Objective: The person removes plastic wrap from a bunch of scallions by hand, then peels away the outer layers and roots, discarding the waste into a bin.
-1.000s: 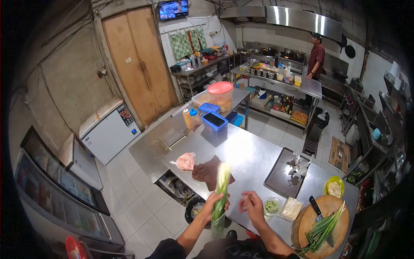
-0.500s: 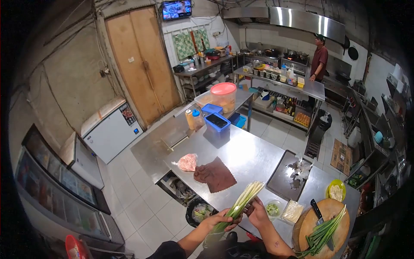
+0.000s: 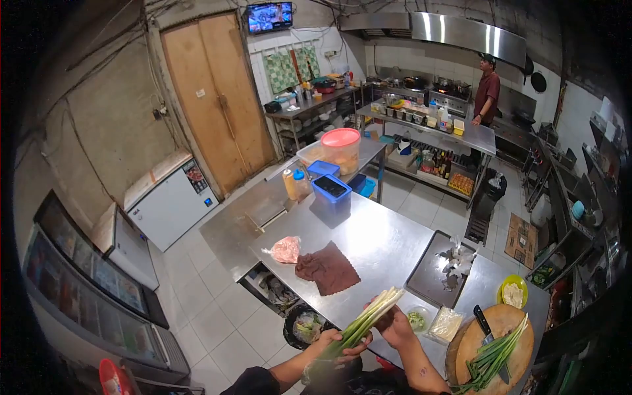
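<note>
A bunch of spring onions [image 3: 363, 318] slants up in front of me, white ends to the upper right. Clear plastic seems to wrap its lower green part. My left hand [image 3: 337, 345] is closed around the green stalks. My right hand [image 3: 397, 329] is at the white ends, fingers curled against them and partly hidden behind. To the right, more spring onion greens [image 3: 495, 359] lie on a round wooden chopping board [image 3: 517, 322], across the blade of a black-handled knife [image 3: 484, 321]. A bowl of chopped green pieces [image 3: 416, 320] stands beside my right hand.
A brown cloth [image 3: 329, 268] and a bag of pink food [image 3: 285, 249] lie on the steel table [image 3: 388, 240]. A dark tray [image 3: 434, 270] holds crumpled plastic. Near the board are a wrapped pale block [image 3: 446, 324] and a yellow-green bowl [image 3: 505, 283]. A person [image 3: 487, 92] stands by the stove.
The spring onions have shifted slightly down, and their white ends look more fanned out. My right hand has moved a little, with its fingers further behind the stalks.
</note>
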### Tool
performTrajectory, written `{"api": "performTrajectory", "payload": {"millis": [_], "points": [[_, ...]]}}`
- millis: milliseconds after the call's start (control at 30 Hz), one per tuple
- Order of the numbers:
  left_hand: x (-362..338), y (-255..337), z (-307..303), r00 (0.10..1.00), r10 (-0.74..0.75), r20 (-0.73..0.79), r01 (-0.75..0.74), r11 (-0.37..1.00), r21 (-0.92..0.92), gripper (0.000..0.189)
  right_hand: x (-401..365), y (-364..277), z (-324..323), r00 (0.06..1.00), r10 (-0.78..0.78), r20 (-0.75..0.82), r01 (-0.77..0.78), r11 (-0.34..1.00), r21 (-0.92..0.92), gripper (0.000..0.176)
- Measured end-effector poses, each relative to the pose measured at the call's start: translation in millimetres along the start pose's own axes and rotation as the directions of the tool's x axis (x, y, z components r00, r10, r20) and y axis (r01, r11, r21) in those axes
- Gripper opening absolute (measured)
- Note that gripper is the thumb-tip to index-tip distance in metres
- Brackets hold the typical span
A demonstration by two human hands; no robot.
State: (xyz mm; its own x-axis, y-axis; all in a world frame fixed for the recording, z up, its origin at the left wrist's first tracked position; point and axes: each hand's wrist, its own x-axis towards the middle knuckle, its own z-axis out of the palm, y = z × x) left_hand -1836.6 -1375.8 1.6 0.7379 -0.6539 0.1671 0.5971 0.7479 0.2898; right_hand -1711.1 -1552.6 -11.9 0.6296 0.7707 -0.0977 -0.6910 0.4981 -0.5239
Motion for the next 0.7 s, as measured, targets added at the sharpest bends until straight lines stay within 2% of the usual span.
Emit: {"api": "performTrajectory", "payload": {"millis": [33,67,133,167,233,267,333,367,433,567,633,700], "points": [[1,-1,-1,0.999,-0.003,0.043,0.005,1.000,-0.027,0.073,1,3,-3,0.996,-0.045,-0.074,0.048,0.998,0.033,0.032],[-1,-2,-1,0.999,-0.001,0.042,0.002,1.000,-0.028,0.073,1,4,-6,0.996,-0.043,-0.074,0.045,0.998,0.033,0.032],[-4,-4,2,0.999,0.016,-0.038,-0.018,0.999,-0.039,0.071,1,4,-2,0.984,-0.171,-0.058,0.172,0.985,0.007,0.023],[-6,-6,4,0.999,0.016,-0.038,-0.017,0.999,-0.039,0.071,1,4,1,0.983,-0.172,-0.058,0.172,0.985,0.007,0.023],[-8,-12,13,0.977,0.098,-0.187,-0.087,0.994,0.065,0.069,-2,4,11,0.947,-0.260,-0.189,0.237,0.962,-0.138,0.021],[-5,-15,18,0.977,0.096,-0.188,-0.086,0.994,0.065,0.069,-2,4,16,0.947,-0.261,-0.190,0.237,0.962,-0.137,0.021],[9,-16,33,0.903,0.246,-0.352,-0.155,0.951,0.266,0.075,-1,3,23,0.873,-0.401,-0.278,0.293,0.886,-0.359,0.018],[6,-14,20,0.903,0.245,-0.352,-0.154,0.952,0.265,0.075,-1,4,20,0.873,-0.401,-0.279,0.293,0.886,-0.359,0.018],[-1,-3,-9,0.919,0.171,-0.355,-0.012,0.913,0.408,0.068,3,6,7,0.807,-0.540,-0.239,0.344,0.759,-0.553,0.021],[-1,8,-11,0.963,0.118,-0.244,-0.026,0.935,0.353,0.060,9,13,-7,0.764,-0.608,-0.218,0.382,0.697,-0.607,0.017],[-2,3,-11,0.910,0.305,-0.282,-0.035,0.733,0.679,0.056,3,2,40,0.738,-0.544,-0.398,0.343,0.811,-0.474,0.014],[1,8,-11,0.909,0.248,-0.335,0.016,0.782,0.623,0.052,6,4,32,0.772,-0.525,-0.358,0.312,0.804,-0.506,0.010]]}}
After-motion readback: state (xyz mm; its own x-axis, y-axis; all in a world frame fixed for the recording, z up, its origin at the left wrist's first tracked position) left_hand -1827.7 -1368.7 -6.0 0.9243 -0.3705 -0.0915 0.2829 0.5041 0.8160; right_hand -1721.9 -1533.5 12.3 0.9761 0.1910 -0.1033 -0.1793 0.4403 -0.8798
